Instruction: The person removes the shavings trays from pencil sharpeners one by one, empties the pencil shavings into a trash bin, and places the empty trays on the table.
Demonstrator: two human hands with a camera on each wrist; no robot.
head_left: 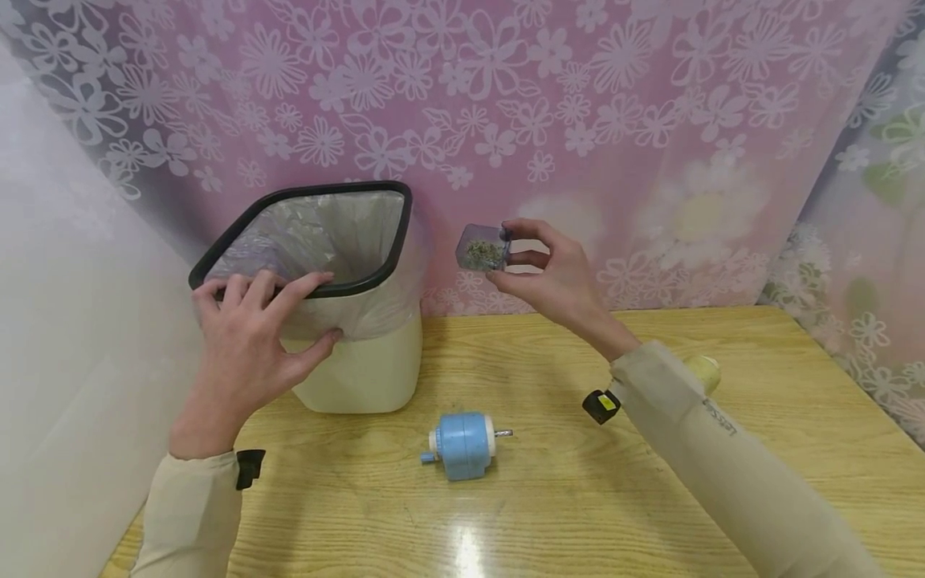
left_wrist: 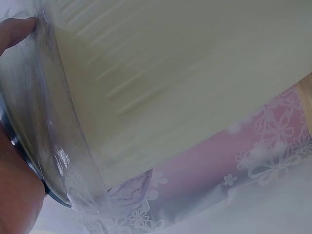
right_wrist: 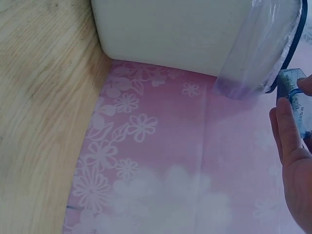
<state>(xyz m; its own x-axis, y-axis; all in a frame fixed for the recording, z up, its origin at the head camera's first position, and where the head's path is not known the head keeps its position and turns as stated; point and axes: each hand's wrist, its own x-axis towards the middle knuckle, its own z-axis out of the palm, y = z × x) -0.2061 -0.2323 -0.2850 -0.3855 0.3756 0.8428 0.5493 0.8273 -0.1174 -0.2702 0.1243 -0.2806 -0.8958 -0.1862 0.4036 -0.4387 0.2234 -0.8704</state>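
Note:
My left hand [head_left: 249, 345] grips the near rim of a cream trash can [head_left: 361, 377], fingers over the black rim [head_left: 289, 193] and thumb outside on the clear liner bag [head_left: 376, 317]. In the left wrist view, the thumb [left_wrist: 17, 31] presses the liner against the can's side. My right hand [head_left: 564, 277] pinches a small translucent shavings drawer [head_left: 493, 231] between fingers and thumb, right of the can and near rim height. Pencil shavings [head_left: 482, 254] lie inside it. A blue pencil sharpener body [head_left: 466, 445] lies on the table, a metal cutter [head_left: 503, 433] poking out rightward.
Behind the wooden table [head_left: 549, 498] hangs a pink flowered curtain [head_left: 477, 96]. A white wall [head_left: 65, 321] stands close on the left. Partly hidden behind the right sleeve is a pale yellow cylinder [head_left: 704, 372].

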